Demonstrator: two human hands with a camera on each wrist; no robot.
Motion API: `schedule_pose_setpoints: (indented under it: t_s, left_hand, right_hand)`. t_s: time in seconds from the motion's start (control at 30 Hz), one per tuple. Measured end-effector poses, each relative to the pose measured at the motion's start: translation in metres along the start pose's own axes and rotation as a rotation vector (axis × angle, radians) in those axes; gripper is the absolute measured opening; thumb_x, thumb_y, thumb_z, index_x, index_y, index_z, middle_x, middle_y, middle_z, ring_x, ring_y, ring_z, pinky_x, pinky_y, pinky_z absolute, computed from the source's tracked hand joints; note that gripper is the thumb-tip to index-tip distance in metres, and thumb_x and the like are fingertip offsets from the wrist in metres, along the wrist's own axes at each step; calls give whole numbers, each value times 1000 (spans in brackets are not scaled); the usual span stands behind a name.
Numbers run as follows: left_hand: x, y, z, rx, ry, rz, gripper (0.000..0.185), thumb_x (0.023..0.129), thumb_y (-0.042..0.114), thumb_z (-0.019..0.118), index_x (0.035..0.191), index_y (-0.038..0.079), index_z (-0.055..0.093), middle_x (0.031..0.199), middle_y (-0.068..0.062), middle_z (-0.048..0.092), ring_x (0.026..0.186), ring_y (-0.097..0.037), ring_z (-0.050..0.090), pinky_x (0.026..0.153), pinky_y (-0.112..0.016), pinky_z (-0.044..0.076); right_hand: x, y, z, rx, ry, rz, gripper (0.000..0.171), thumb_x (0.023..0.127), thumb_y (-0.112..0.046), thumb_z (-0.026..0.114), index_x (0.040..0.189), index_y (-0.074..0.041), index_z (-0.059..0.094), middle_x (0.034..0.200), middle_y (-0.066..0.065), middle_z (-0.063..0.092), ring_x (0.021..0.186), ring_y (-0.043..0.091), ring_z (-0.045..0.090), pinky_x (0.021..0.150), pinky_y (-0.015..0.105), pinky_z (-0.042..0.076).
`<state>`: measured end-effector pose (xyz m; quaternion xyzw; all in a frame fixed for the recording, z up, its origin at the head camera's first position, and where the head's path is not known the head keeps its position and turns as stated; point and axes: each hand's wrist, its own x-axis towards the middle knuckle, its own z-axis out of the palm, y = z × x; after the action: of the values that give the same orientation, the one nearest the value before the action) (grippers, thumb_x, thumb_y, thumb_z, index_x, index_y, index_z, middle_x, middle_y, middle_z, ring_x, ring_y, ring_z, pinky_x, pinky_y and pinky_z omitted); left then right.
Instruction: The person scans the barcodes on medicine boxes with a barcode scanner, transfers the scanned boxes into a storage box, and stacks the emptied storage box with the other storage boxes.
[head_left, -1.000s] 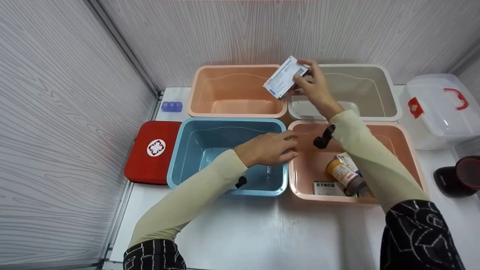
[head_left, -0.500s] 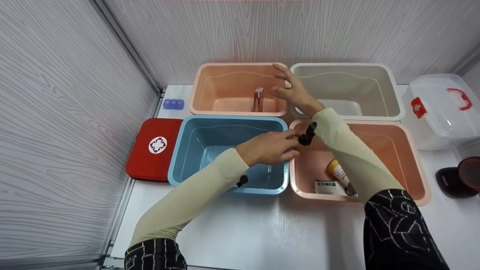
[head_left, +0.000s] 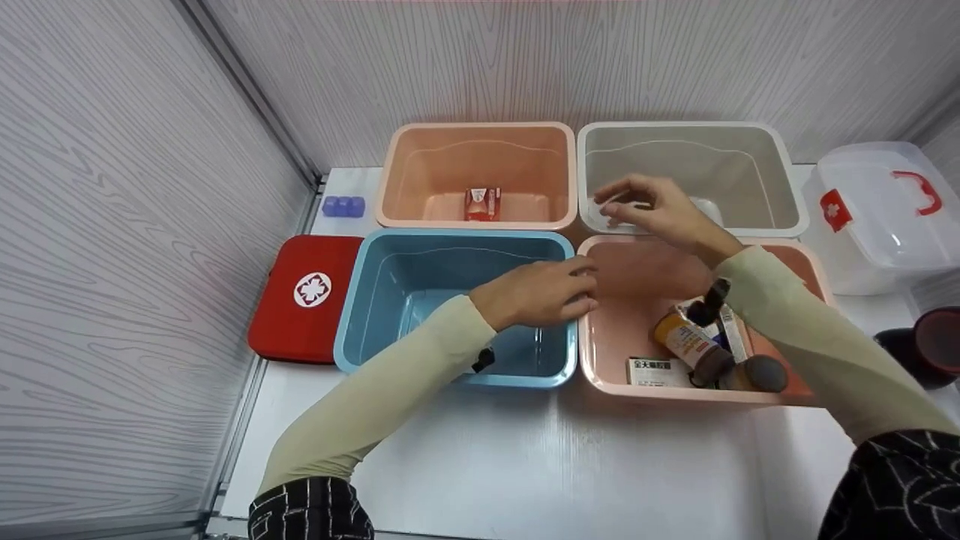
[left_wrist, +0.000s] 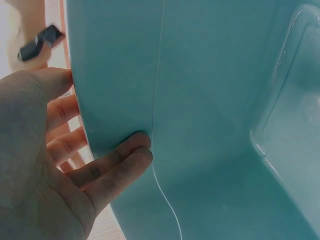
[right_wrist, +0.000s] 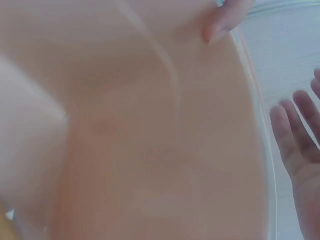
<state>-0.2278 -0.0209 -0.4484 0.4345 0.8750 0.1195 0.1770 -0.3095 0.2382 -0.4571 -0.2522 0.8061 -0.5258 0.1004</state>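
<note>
Head view: the left hand [head_left: 541,294] grips the right wall of the blue bin [head_left: 390,300], thumb inside and fingers curled over the rim, as the left wrist view confirms. The right hand [head_left: 652,211] hovers empty with fingers loosely spread over the seam between the grey bin [head_left: 780,187] at 1 o'clock and the near pink bin [head_left: 600,375]. A small box [head_left: 482,204] lies in the far pink bin [head_left: 390,180] at 11 o'clock.

Right arm hides part of the bottles [head_left: 694,346].
</note>
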Motion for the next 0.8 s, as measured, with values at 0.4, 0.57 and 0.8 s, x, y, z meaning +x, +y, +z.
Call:
schedule_pose_setpoints:
  t_s: [0.4, 0.57, 0.8]
  left_hand:
    - [1, -3, 2, -28, 21, 20, 42, 115, 42, 49, 147, 18, 63, 166, -9, 47, 138, -25, 58, 123, -42, 49]
    - [1, -4, 1, -28, 25, 27, 42, 115, 42, 49, 147, 18, 63, 166, -8, 47, 136, -24, 58, 123, -40, 49]
    - [1, -2, 0, -4, 26, 31, 44, 115, 42, 50, 150, 18, 61, 166, -10, 47, 136, -25, 59, 122, -39, 50]
  right_hand:
    - [-83, 16, -26, -312, -383, 139, 34, 106, -19, 72, 139, -9, 70, 135, 13, 74, 119, 26, 73, 99, 37, 62]
    - [-98, 38, -24, -468, -500, 217, 37, 102, -19, 77, 137, -9, 72, 131, 15, 74, 114, 30, 73, 91, 47, 67]
    - [-109, 51, -13, -557, -582, 450, 53, 95, -37, 85, 142, -19, 69, 125, 6, 63, 116, 31, 57, 96, 50, 56]
